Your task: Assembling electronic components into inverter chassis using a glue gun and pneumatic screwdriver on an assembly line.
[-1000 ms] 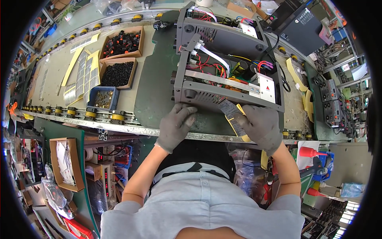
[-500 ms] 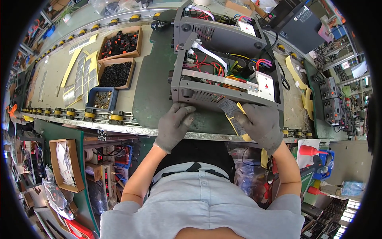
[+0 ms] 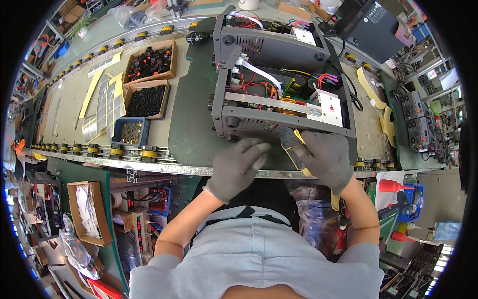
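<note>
A sheet of dark printed labels (image 3: 291,148) with yellow backing edges hangs from my gloved right hand (image 3: 327,160), whose fingers are closed on it. It is at the lower front of the nearer grey metal device (image 3: 279,112), whose open top shows red, yellow and white wires. To the left of the sheet is my gloved left hand (image 3: 238,167), its fingers bent toward the thumb. Whatever those fingers might hold cannot be made out. The left hand is just below the device's front left corner. A second grey open device (image 3: 271,47) sits behind the first.
Both devices stand on a dark green board (image 3: 191,117). At left are a box of black and orange parts (image 3: 152,61), a box of small black parts (image 3: 146,101), a blue bin of brass-coloured bits (image 3: 130,132) and label sheets (image 3: 105,104). Yellow rollers (image 3: 117,150) line the bench edge.
My left hand has moved right and slightly down, away from the device's left corner toward the label sheet. The right hand stays almost in place with the sheet.
</note>
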Available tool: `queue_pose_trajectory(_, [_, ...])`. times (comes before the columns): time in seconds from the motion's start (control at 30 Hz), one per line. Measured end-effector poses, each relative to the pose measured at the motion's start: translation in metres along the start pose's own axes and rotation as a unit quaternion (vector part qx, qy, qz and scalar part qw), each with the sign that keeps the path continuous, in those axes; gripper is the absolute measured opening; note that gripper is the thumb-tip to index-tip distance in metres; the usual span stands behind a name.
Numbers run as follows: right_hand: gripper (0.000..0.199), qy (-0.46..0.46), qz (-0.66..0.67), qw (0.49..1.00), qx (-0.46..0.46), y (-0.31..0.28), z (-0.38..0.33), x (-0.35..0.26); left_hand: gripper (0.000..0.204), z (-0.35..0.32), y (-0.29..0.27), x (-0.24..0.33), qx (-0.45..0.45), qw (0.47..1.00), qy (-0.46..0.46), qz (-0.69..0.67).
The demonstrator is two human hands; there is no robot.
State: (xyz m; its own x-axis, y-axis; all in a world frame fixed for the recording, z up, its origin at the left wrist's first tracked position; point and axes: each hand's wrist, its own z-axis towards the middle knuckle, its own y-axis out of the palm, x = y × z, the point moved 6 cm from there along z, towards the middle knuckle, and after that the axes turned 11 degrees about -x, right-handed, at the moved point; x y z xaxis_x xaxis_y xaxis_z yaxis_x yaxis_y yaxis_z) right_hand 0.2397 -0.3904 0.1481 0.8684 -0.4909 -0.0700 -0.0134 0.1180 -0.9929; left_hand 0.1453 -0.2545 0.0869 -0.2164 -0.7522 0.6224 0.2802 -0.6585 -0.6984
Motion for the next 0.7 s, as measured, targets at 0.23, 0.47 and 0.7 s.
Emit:
queue_pose_trajectory(0.23, [0.039, 0.014, 0.01, 1.0, 0.026, -0.014, -0.018, 0.009, 0.02, 0.03, 0.009, 0.015, 0.013, 1.0, 0.019, -0.012])
queue_pose_trajectory(0.47, [0.031, 0.083, 0.077, 0.992, 0.05, -0.031, -0.091, 0.042, 0.015, 0.037, 0.018, 0.031, -0.004, 1.0, 0.01, 0.02])
queue_pose_trajectory(0.7, [0.029, 0.111, 0.079, 0.98, 0.147, -0.061, -0.111, 0.043, 0.018, 0.079, 0.087, 0.062, -0.238, 0.96, 0.112, 0.095])
